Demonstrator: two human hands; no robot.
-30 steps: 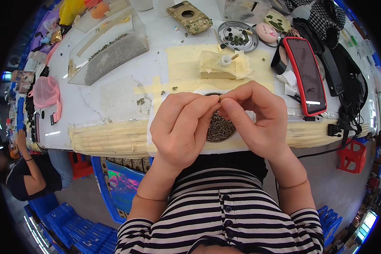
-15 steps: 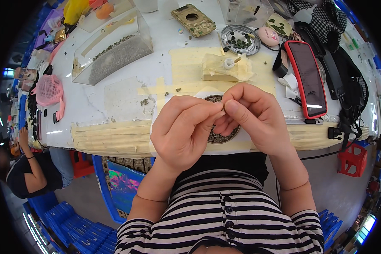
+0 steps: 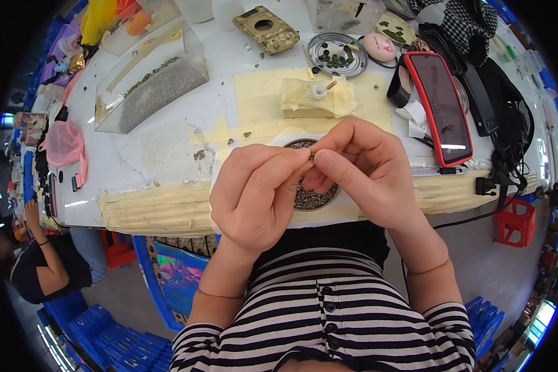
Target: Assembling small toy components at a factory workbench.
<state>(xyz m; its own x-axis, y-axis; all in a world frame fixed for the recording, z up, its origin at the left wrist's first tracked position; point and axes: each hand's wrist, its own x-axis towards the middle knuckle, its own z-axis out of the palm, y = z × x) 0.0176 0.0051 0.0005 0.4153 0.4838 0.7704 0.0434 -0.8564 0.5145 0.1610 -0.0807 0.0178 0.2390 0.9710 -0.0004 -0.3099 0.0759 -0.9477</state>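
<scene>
Above a round dish [image 3: 317, 207] full of small mottled brown-green pieces, both my hands meet fingertip to fingertip. My left hand [image 3: 257, 192] pinches with thumb and forefinger at the dish's far side. Facing it, my right hand [image 3: 366, 173] has its thumb and forefinger pressed together, its other fingers curled over the dish. Something tiny seems to sit between the fingertips, too small to name. The dish rests on a white sheet [image 3: 347, 214], and my hands hide much of it. Beyond them stands a tape-covered block [image 3: 297, 108] with a small white cup [image 3: 319, 92] and a stick in it.
A clear bin of grey granules [image 3: 161, 87] stands at left. A camouflage model hull [image 3: 266, 30] and a metal tray of dark green bits [image 3: 336, 56] lie at the back. A red-cased phone [image 3: 440, 108] is at right, a pink mesh pouch [image 3: 65, 142] far left. Another person [image 3: 53, 260] sits at left.
The whole view has shifted slightly, so the table's things appear a little farther left. My hands keep the same pinch over the dish.
</scene>
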